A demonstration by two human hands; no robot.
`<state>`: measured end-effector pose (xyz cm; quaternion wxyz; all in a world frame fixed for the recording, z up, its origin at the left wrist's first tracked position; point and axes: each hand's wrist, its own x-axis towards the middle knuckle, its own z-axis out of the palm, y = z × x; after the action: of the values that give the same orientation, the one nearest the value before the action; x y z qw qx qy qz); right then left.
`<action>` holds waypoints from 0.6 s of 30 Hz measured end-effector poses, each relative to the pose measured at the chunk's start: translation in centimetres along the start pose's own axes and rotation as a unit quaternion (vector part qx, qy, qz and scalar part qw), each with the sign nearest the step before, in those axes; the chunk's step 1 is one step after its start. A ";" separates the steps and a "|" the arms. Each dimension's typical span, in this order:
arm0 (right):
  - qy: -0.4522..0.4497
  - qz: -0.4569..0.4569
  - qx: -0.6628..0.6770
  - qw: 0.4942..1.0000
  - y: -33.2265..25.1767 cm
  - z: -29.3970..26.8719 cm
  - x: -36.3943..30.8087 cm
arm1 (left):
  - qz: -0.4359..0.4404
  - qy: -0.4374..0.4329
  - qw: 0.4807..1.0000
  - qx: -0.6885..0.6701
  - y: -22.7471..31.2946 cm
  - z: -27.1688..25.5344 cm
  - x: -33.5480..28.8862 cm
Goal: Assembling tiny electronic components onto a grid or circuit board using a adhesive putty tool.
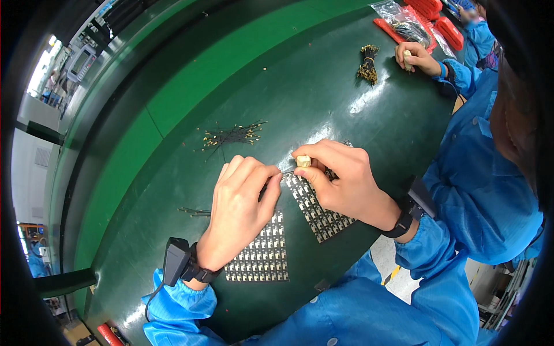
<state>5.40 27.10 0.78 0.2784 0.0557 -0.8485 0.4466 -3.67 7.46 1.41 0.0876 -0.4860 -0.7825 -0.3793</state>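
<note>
My left hand (235, 210) is closed in a pinch over a dark panel of small parts (257, 259) in neat rows. A thin dark wire end seems to show at its fingertips, partly hidden. Close beside it, my right hand (346, 179) grips a small cream-coloured block (303, 161) between thumb and forefinger, above a second panel (317, 216). What that block is for a kind, I cannot make out. Beyond my left hand lies a loose pile of short black cables (231, 135) with gold-coloured ends. A few more cables (195, 212) stick out left of that hand.
A tied cable bundle (367, 64) lies farther back on the dark green table (173, 173). A co-worker's hand (416, 57) at the right holds a similar pale piece. Clear plastic bags (401, 20) and red packs (449, 33) lie at the far right. A green strip runs behind the table.
</note>
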 end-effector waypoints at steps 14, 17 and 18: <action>-0.025 -0.091 -0.102 0.990 0.1 0.1 0.0 | -0.004 0.000 1.000 -0.007 -0.4 0.2 -0.5; -0.002 0.077 0.046 0.996 0.5 0.0 0.2 | -0.004 0.002 1.000 -0.012 -0.3 0.2 -0.5; 0.013 0.238 0.199 0.951 0.7 -0.1 0.3 | -0.001 0.002 1.000 -0.011 -0.3 0.2 -0.5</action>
<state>4.99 27.60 0.49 0.1585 -0.0999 -0.7272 0.6603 -3.68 7.18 0.88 0.0838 -0.4854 -0.7787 -0.3886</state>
